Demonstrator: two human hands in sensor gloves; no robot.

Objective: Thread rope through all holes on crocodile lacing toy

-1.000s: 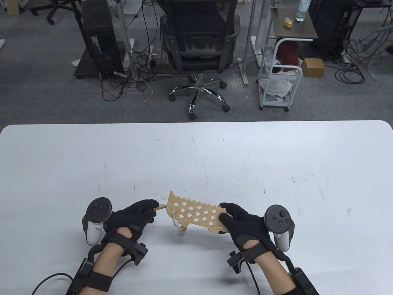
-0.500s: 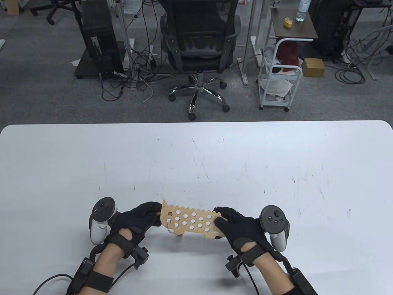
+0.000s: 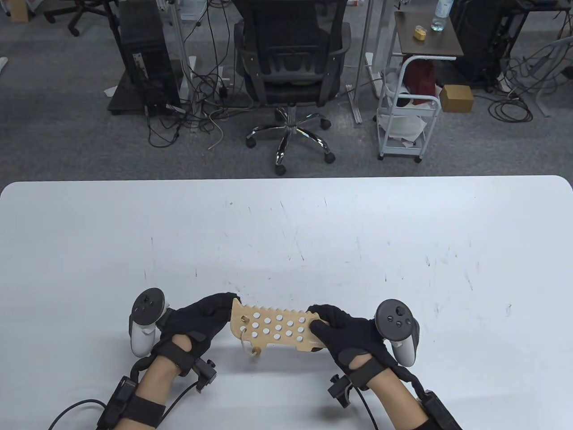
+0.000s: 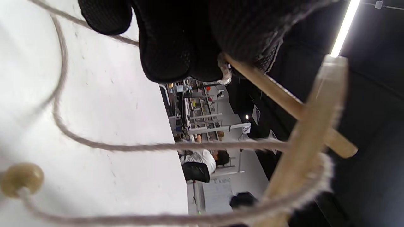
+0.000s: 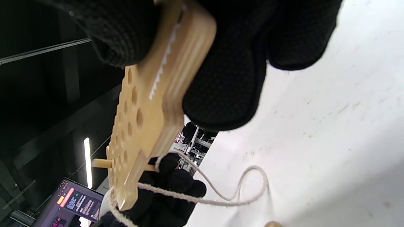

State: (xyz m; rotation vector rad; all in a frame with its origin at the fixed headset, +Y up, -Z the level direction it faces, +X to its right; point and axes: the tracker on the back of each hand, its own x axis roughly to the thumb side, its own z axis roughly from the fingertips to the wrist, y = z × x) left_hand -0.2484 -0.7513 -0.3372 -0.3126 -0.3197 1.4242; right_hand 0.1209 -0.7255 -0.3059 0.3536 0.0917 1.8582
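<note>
Wooden needle [image 4: 285, 102] sits pinched in your left hand [image 3: 197, 320], its tip already poking through a hole at the near-left end of the crocodile board [image 3: 273, 329]; the rope [image 4: 94, 145] loops below, ending in a bead [image 4: 20, 179]. Your right hand [image 3: 347, 329] grips the board's other end, holding it above the desk [image 3: 313, 233]. Most holes look unthreaded, so it's early; next, probably regrip the tip on the far face and pull through. Beyond the scuffed white desk, an office chair [image 3: 291, 62] and cart [image 3: 409, 107] stand on grey carpet.
</note>
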